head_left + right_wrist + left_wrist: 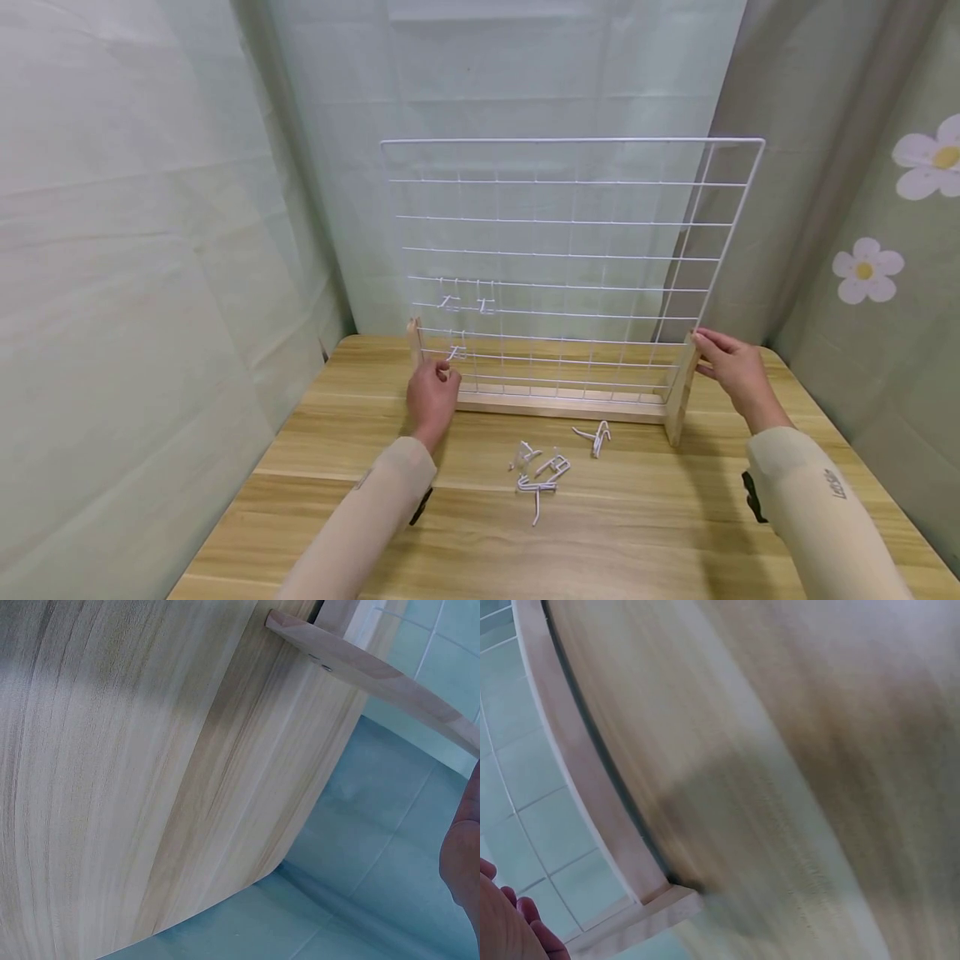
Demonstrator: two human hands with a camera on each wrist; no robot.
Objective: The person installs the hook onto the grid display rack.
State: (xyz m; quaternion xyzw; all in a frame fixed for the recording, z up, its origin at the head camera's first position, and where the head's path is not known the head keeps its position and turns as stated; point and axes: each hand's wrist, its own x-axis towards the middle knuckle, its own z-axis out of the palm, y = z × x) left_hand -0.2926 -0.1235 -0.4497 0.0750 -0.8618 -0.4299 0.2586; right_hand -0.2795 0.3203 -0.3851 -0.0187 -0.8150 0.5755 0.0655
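A white wire grid panel (pixel 555 287) stands in a pale wooden base (pixel 562 406) with an upright post at each end. My right hand (pixel 738 375) pinches the upper end of the right post (pixel 681 387). My left hand (pixel 432 400), fingers bent, is at the left post (pixel 415 333), covering its lower part. Its fingertips come right under a white double-wire hook (pixel 456 352) on the grid; I cannot tell whether they hold anything. Two more hooks hang higher, a left one (pixel 447 302) and a right one (pixel 486 306).
Several loose white hooks (pixel 537 487) lie together on the wood-grain table (pixel 615 533), and another hook (pixel 597 437) lies near the base. Pale green cloth (pixel 150 250) surrounds the table at the back and sides, with daisies (pixel 866 271) on the right.
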